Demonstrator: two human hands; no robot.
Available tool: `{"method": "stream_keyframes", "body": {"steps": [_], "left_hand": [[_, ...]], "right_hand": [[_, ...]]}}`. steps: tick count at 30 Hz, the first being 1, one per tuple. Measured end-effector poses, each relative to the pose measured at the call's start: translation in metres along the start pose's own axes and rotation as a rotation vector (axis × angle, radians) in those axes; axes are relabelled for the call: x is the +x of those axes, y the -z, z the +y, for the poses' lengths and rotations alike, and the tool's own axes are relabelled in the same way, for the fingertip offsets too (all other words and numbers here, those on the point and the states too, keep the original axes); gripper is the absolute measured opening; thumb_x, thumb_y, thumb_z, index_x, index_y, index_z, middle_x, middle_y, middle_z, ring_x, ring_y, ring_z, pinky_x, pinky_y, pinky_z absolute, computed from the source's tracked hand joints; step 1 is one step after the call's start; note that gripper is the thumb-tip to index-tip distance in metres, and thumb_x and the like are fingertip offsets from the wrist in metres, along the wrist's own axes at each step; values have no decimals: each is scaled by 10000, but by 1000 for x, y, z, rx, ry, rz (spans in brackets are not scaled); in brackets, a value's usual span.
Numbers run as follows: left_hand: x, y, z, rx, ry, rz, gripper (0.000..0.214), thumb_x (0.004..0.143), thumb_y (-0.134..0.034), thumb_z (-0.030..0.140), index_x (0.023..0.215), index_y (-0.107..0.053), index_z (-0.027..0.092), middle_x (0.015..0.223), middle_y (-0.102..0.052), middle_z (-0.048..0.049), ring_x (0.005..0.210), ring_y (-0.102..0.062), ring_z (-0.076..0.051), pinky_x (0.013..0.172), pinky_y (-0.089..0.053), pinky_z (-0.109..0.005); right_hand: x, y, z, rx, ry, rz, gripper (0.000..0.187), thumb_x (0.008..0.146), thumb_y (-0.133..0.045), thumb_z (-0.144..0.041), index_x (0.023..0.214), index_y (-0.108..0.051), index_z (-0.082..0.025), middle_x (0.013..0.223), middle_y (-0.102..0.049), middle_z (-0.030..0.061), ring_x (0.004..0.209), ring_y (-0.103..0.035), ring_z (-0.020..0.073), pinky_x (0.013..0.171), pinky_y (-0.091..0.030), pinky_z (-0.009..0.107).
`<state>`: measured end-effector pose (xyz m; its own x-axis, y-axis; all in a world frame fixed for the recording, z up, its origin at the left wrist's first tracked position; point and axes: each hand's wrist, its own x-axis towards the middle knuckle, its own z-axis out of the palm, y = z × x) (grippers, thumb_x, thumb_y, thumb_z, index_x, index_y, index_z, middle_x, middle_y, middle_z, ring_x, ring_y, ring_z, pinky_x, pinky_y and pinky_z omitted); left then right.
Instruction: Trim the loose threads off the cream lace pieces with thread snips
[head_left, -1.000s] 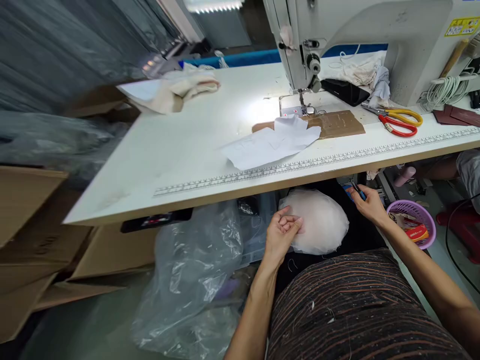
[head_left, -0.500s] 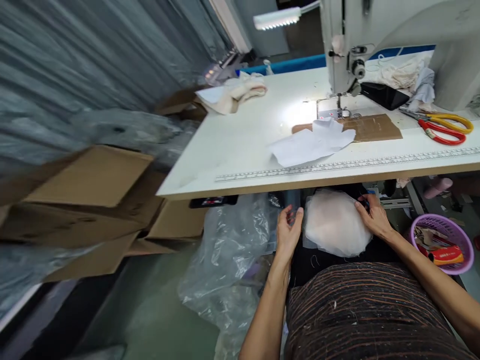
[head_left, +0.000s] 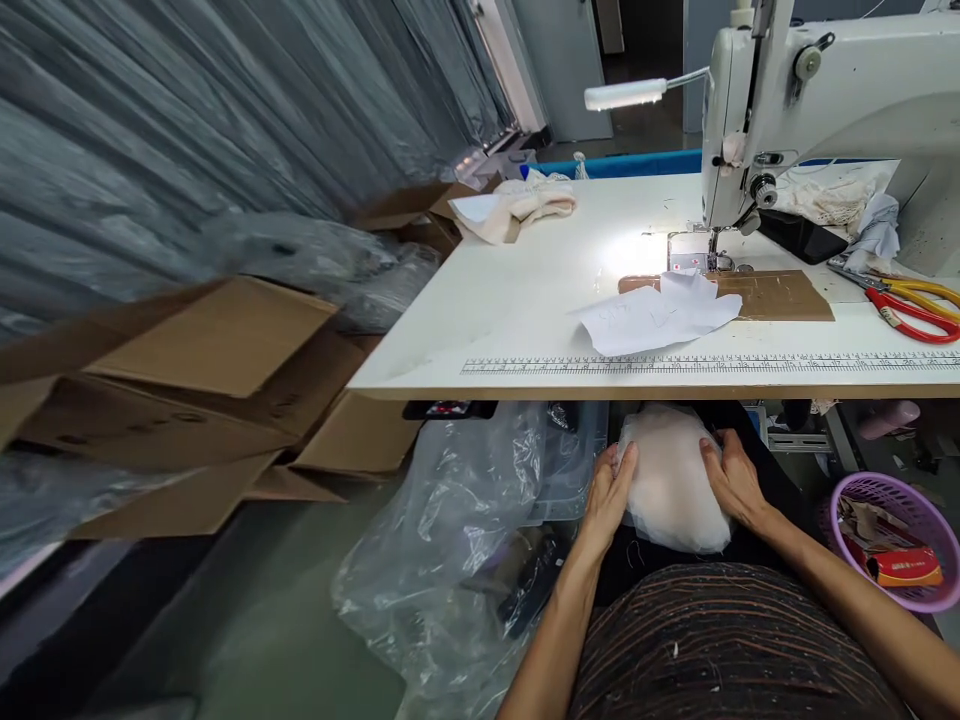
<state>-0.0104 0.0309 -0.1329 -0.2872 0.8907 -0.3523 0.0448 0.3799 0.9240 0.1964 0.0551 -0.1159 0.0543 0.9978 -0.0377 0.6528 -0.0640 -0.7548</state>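
A pale, soft bundle with a sheer whitish outer layer (head_left: 673, 490) rests on my lap below the table edge; what lies inside it I cannot make out. My left hand (head_left: 607, 502) grips its left side, with the thumb on top and the fingers partly hidden. Against the opposite side presses my right hand (head_left: 737, 482), its thumb lying over the upper surface and its fingers curled at the edge.
Above my lap stands a white sewing table (head_left: 517, 300) with a sewing machine (head_left: 731, 150), white paper (head_left: 660, 318), brown card (head_left: 787, 296) and scissors (head_left: 911, 305). Clear plastic sheeting (head_left: 442, 560) and cardboard boxes (head_left: 217, 340) lie left; a purple basket (head_left: 900, 490) stands right.
My left hand has closed in from beside the bundle and now holds its edge. My right hand has come further over the opposite side. The camera view has shifted left.
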Motion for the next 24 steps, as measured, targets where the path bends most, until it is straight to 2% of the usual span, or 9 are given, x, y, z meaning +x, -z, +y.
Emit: {"method": "stream_keyframes", "body": {"steps": [2,5,9,11,14,16,19,22,24], "left_hand": [[0,1,1,47,26,46,696,754,-704,621,1278,-588,178,1447,-552,-188,1404,-447,-364,1155,-324,-458],[4,-1,7,90,42,80,827,639,-817,588,1298,-574,151,1504,-485,-221,1443,-381,-390,1192,-261,-468],[16,-5,18,81,109,-14,939,557,-879,562,1329,-559,134,1529,-450,-240,1475,-322,-403,1212,-234,-471],[21,-8,23,47,132,-75,913,581,-859,586,1325,-568,145,1527,-457,-232,1468,-342,-392,1206,-263,-461],[24,-12,27,8,116,-92,919,596,-855,585,1345,-551,148,1523,-463,-231,1434,-403,-386,1180,-320,-456],[24,-13,28,-3,89,-73,927,609,-857,567,1366,-527,145,1525,-458,-229,1430,-412,-377,1171,-335,-445],[23,-11,29,-3,93,-60,927,614,-865,540,1373,-514,140,1505,-480,-230,1418,-427,-376,1158,-356,-436],[22,-6,33,0,113,-55,907,603,-875,528,1348,-536,137,1469,-519,-233,1401,-445,-389,1138,-380,-447],[21,-3,39,13,114,-80,877,607,-873,527,1325,-558,134,1441,-551,-225,1385,-466,-380,1125,-397,-437]], "right_hand": [[0,11,-3,-22,60,134,359,912,-397,-493,1017,-571,-197,1041,-646,158,949,-639,308,824,-516,457],[1,46,-14,21,229,301,397,942,-370,-518,1035,-592,-201,1048,-639,148,952,-624,287,834,-515,448],[6,107,-42,101,306,185,487,1016,-266,-527,987,-636,-212,807,-687,86,627,-596,191,634,-495,331],[14,132,-52,-27,343,294,499,992,-317,-560,955,-665,-204,786,-696,94,677,-624,221,669,-492,359],[39,156,-55,-219,335,459,533,973,-310,-531,1010,-696,-164,911,-724,154,828,-657,295,732,-498,435],[61,167,-51,-346,311,478,516,959,-325,-476,1058,-702,-137,962,-717,186,881,-648,324,763,-503,485],[82,174,-43,-471,437,505,491,935,-400,-416,1174,-660,-74,1067,-675,250,1054,-597,374,896,-466,575],[67,164,-41,-460,608,689,426,939,-463,-353,1240,-617,-93,1250,-583,270,1207,-525,393,994,-403,610],[40,144,-37,-394,675,757,360,941,-494,-278,1277,-585,-185,1259,-579,201,1193,-545,345,1003,-426,580]]}}
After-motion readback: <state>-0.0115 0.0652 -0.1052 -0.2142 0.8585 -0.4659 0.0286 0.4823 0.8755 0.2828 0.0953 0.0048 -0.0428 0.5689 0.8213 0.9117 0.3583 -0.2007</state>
